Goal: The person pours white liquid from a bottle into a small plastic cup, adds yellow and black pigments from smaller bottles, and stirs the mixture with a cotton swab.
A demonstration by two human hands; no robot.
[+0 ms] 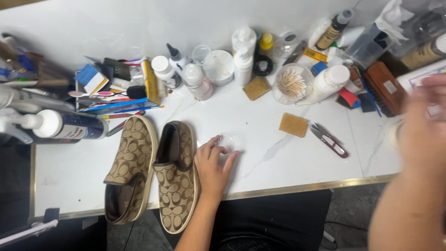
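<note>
While our left hand (211,163) steadies a small clear cup (229,141) on the white table (260,153), fingertips curled on its rim, just right of two brown slip-on shoes (153,172), our right hand (425,125) is blurred; fingers can't tell. Prob. prep step; next needs a steady cup.

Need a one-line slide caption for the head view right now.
Left hand rests on a small clear cup beside two brown patterned slip-on shoes; blurred right hand raised over the cluttered white table.
</note>
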